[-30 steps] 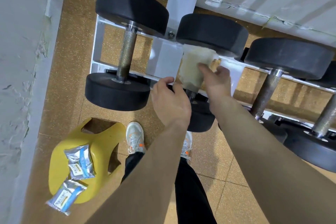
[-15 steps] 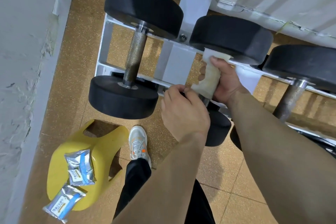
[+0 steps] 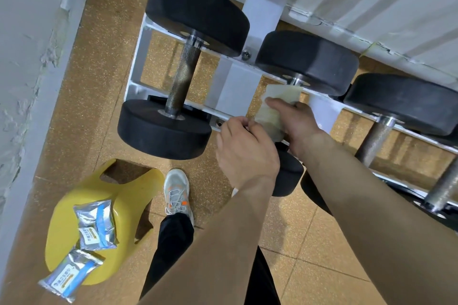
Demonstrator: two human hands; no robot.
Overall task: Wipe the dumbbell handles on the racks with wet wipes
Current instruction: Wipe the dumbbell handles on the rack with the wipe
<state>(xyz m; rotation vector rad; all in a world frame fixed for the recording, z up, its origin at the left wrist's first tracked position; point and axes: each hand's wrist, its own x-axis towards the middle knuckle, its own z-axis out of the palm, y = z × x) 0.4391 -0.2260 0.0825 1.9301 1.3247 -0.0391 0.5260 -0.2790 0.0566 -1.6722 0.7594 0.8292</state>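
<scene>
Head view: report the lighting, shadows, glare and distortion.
In the head view the light is even and warm; in the head view the bare knurled steel dumbbell handle casts soft shadows on the speckled tan floor; head-view glare is mild on the silver foil wipe packets; head-view wide-angle distortion skews the white metal rack.

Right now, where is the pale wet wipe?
In the head view, right of centre, the pale wet wipe wraps the handle of the second black dumbbell from the left, held by the right hand; the left hand pinches its lower edge.
</scene>
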